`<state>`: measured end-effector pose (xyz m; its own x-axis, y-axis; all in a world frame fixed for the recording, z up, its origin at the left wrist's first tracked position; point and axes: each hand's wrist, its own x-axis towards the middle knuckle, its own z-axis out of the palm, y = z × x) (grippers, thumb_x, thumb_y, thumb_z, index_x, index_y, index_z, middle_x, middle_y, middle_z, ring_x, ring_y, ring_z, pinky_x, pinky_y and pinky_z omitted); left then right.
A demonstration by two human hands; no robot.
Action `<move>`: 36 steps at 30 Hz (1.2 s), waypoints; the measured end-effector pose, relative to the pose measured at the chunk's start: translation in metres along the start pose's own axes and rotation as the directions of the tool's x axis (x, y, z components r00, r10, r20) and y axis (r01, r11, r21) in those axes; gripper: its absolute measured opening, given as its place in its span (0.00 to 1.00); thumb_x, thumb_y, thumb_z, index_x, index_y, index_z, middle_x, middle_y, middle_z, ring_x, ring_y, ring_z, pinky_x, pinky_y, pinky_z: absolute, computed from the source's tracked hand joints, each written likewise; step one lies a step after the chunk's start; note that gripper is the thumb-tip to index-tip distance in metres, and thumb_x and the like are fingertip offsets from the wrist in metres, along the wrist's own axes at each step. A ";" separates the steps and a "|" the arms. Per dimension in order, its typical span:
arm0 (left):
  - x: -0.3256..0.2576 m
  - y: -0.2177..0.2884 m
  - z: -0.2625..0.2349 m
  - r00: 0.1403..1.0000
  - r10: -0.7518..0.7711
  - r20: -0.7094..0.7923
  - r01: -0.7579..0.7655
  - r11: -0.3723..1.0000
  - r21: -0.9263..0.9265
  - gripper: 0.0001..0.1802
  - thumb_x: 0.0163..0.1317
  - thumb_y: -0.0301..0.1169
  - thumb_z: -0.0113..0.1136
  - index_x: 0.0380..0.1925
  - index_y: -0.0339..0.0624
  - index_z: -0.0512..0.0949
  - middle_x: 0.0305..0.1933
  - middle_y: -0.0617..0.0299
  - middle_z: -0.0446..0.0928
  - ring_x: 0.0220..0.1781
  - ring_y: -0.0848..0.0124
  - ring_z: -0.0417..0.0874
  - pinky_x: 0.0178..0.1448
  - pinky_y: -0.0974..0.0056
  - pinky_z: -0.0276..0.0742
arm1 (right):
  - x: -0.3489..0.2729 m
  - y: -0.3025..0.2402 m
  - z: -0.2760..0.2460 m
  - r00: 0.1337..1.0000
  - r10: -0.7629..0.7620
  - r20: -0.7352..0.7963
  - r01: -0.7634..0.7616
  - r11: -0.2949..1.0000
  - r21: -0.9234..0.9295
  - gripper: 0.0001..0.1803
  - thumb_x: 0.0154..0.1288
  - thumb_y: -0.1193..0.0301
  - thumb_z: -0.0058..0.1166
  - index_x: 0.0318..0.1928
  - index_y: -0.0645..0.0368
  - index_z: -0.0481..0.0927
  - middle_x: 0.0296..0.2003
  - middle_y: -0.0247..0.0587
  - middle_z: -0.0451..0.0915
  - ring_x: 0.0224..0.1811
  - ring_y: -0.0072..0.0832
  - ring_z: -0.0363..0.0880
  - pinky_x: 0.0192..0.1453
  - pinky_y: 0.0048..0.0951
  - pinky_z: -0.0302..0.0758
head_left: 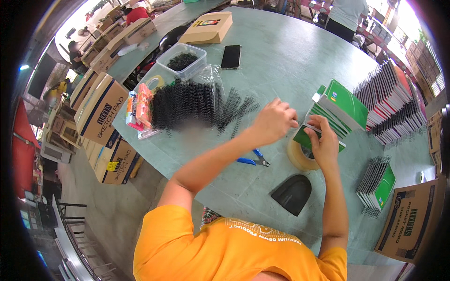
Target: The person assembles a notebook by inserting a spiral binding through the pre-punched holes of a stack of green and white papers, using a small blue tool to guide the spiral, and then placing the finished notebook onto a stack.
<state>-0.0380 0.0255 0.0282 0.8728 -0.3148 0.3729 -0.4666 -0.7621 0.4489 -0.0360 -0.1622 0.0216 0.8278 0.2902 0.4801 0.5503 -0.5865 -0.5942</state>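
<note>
My right hand (324, 143) grips a small green-covered memo pad (307, 136) by its edge, above a roll of tape (300, 157) lying on the table. Just left of the pad, my left hand (276, 122) hovers with its fingers curled together; whatever they pinch is too small or hidden to make out. Beyond the right hand is a stack of green pads (344, 105). Blue-handled cutters (253, 160) lie below my left forearm, and a dark rounded pad (293, 193) rests nearer to me.
Black wire spirals (183, 105) are heaped at left, beside a clear plastic tub (182, 61) of them. A phone (231, 56) and a cardboard box (206, 28) lie farther back. Spiral-bound notebooks (386, 100) and a smaller stack (376, 185) stand at right, near a carton (410, 222).
</note>
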 end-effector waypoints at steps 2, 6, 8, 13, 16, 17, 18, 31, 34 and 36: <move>-0.009 0.023 0.013 0.942 0.223 -0.253 -0.163 0.958 0.237 0.15 0.57 0.40 0.57 0.38 0.41 0.75 0.37 0.54 0.72 0.41 0.52 0.75 0.44 0.53 0.71 | -0.001 0.002 0.000 1.000 -0.015 0.014 0.015 0.999 0.044 0.08 0.55 0.75 0.57 0.37 0.56 0.76 0.31 0.41 0.79 0.31 0.40 0.78 0.39 0.36 0.70; -0.080 0.078 0.068 0.986 0.000 0.168 0.028 0.987 -0.161 0.24 0.54 0.38 0.62 0.50 0.43 0.72 0.36 0.50 0.71 0.44 0.50 0.72 0.51 0.52 0.69 | 0.003 -0.003 0.003 0.997 -0.021 -0.068 0.021 1.000 0.011 0.11 0.52 0.78 0.58 0.38 0.55 0.76 0.31 0.41 0.79 0.31 0.39 0.79 0.36 0.34 0.72; -0.089 0.078 0.069 0.929 0.021 0.369 0.122 0.925 -0.360 0.26 0.53 0.35 0.63 0.53 0.43 0.70 0.39 0.47 0.71 0.47 0.50 0.72 0.53 0.53 0.69 | 0.004 -0.005 -0.013 0.998 0.060 -0.010 -0.060 0.998 -0.003 0.11 0.51 0.78 0.59 0.37 0.55 0.77 0.31 0.40 0.80 0.32 0.36 0.79 0.36 0.31 0.73; -0.034 0.055 0.001 0.981 0.024 -0.193 -0.095 0.925 -0.368 0.29 0.51 0.25 0.61 0.56 0.46 0.70 0.48 0.50 0.72 0.47 0.56 0.74 0.52 0.56 0.70 | -0.023 0.057 -0.063 0.865 0.365 0.344 -0.497 0.715 0.492 0.13 0.50 0.77 0.64 0.38 0.62 0.79 0.33 0.35 0.82 0.35 0.23 0.79 0.40 0.22 0.74; -0.024 0.042 0.001 0.987 -0.016 -0.159 -0.017 0.978 -0.206 0.25 0.50 0.23 0.62 0.51 0.45 0.74 0.42 0.56 0.75 0.41 0.61 0.74 0.46 0.61 0.71 | -0.049 0.060 -0.043 0.890 0.390 0.238 -0.447 0.636 0.629 0.14 0.52 0.77 0.63 0.42 0.65 0.80 0.35 0.33 0.82 0.37 0.18 0.77 0.43 0.21 0.73; -0.020 0.044 0.001 0.999 0.013 -0.040 -0.017 0.994 -0.108 0.23 0.50 0.22 0.62 0.49 0.44 0.76 0.40 0.58 0.76 0.39 0.62 0.74 0.45 0.62 0.71 | -0.051 0.060 -0.036 0.892 0.408 0.192 -0.426 0.622 0.657 0.15 0.53 0.77 0.63 0.43 0.64 0.81 0.35 0.33 0.82 0.37 0.18 0.77 0.44 0.20 0.73; -0.019 0.045 -0.004 0.994 0.031 -0.105 -0.042 0.994 -0.100 0.23 0.49 0.22 0.62 0.49 0.45 0.76 0.38 0.58 0.75 0.39 0.62 0.74 0.44 0.63 0.71 | -0.051 0.061 -0.035 0.859 0.455 0.236 -0.480 0.552 0.682 0.16 0.54 0.78 0.61 0.45 0.63 0.81 0.37 0.34 0.82 0.39 0.18 0.76 0.47 0.21 0.72; -0.008 0.048 -0.026 0.885 0.001 -0.466 -0.069 0.989 -0.131 0.20 0.47 0.23 0.66 0.44 0.51 0.81 0.31 0.60 0.70 0.32 0.69 0.73 0.37 0.69 0.70 | -0.049 0.051 -0.036 0.925 0.285 0.252 -0.380 0.670 0.637 0.12 0.57 0.78 0.58 0.44 0.63 0.82 0.40 0.34 0.83 0.41 0.19 0.77 0.49 0.21 0.72; -0.018 0.056 -0.025 0.956 0.095 -0.279 -0.127 0.987 -0.098 0.18 0.50 0.21 0.63 0.43 0.44 0.80 0.32 0.60 0.72 0.33 0.70 0.73 0.37 0.70 0.69 | -0.052 0.053 -0.037 0.928 0.275 0.253 -0.373 0.709 0.599 0.12 0.57 0.78 0.59 0.43 0.62 0.82 0.40 0.34 0.83 0.41 0.18 0.76 0.48 0.21 0.72; -0.007 0.055 -0.036 0.851 0.104 -0.515 -0.175 0.980 -0.092 0.19 0.49 0.22 0.64 0.44 0.46 0.80 0.32 0.59 0.71 0.33 0.69 0.73 0.38 0.70 0.69 | -0.054 0.055 -0.035 0.910 0.376 0.174 -0.399 0.685 0.609 0.12 0.56 0.79 0.59 0.43 0.62 0.82 0.39 0.34 0.83 0.40 0.18 0.76 0.47 0.21 0.72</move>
<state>-0.0751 0.0061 0.0797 0.6206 -0.0557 0.7821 -0.6235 -0.6399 0.4492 -0.0547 -0.2367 -0.0141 0.9793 0.1752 0.1016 0.1132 -0.0574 -0.9919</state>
